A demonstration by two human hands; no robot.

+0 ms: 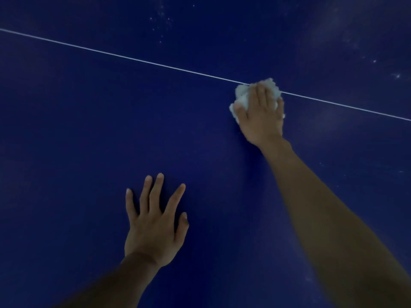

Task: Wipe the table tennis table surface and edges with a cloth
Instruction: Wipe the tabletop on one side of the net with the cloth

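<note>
The dark blue table tennis table [89,130] fills the whole view, with a thin white line [133,59] running across it from upper left to right. My right hand [261,114] lies on a crumpled white cloth [243,96] and presses it onto the surface right at the white line, fingers over the cloth and curled at its edges. My left hand [153,221] rests flat on the table nearer to me, fingers spread, holding nothing. Most of the cloth is hidden under my right hand.
Pale dust specks and smears [161,21] show on the table beyond the line and at the far right [397,76]. No table edge is in view.
</note>
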